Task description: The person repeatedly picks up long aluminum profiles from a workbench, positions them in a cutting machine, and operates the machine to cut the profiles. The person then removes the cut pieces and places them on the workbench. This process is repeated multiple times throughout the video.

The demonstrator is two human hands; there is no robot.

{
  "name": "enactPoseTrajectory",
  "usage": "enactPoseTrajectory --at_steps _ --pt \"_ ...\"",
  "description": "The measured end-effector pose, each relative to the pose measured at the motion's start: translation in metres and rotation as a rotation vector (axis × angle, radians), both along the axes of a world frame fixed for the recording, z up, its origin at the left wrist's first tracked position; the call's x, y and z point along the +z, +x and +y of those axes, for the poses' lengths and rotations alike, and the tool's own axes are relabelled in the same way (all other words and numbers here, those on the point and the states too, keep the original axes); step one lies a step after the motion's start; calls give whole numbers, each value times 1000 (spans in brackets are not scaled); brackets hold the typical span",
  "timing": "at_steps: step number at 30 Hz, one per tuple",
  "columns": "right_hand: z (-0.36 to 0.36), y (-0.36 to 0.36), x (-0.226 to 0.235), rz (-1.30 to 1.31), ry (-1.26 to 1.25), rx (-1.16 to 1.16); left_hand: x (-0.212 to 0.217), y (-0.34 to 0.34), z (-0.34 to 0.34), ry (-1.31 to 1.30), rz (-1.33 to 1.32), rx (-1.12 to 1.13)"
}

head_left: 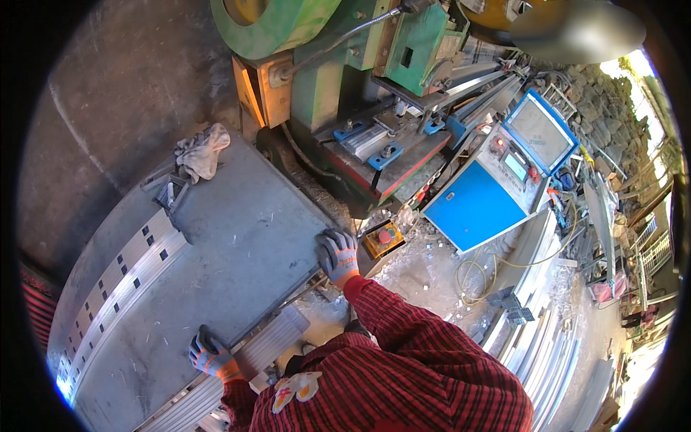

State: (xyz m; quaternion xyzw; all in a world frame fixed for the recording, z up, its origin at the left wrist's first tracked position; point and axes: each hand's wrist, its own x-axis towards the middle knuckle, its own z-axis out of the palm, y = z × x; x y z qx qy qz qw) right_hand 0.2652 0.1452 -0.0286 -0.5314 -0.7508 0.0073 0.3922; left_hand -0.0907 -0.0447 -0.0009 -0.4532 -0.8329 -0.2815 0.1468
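My left hand [210, 356], in a grey and orange work glove, rests at the near edge of a grey metal table [237, 245] with its fingers stretched out. Farther right, my right hand [337, 255], gloved alike, lies on the table's corner with its fingers spread and nothing visible in them. Long silvery metal profiles [128, 281] with rows of square holes lie along the table's left side. Small metal pieces [170, 191] sit at their far end. Beyond them a crumpled, dirty pale cloth [202, 153] lies by the far edge.
A green press [314, 93] with clamped tooling [371, 137] stands ahead. Near my right hand is a yellow box with a red button [384, 239]. A blue control cabinet [475, 205] stands to the right, beside metal bars [543, 360] and a yellow hose [471, 288] on the scrap-strewn floor.
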Motion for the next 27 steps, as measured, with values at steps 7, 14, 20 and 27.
enactPoseTrajectory --at_steps 7,14,20,27 --pt "0 -3 2 -11 -31 -2 3 0 -1 78 18 -52" --pt "-1 0 0 -32 -42 -11 2 1 1 97 18 -51" --pt "-2 -1 2 -6 -80 7 -5 -5 -1 85 25 -43" --pt "0 4 -4 -45 -108 24 -4 -1 -2 28 -2 -18"
